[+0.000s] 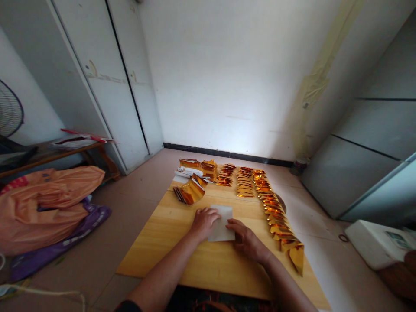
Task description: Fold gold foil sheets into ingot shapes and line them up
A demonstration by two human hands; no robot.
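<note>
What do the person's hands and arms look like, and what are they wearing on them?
The left hand and right hand are bare, without gloves, and both forearms are uncovered. A dark sleeve edge shows near the left elbow; any right sleeve is out of view.

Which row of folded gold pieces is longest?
The rightmost row, along the board's right edge; it reaches much nearer the camera than the left row or middle row.

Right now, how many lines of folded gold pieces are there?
3: a long line down the wooden board's right side, a middle line left of it, then the leftmost line. Overlap may hide some pieces.
</note>
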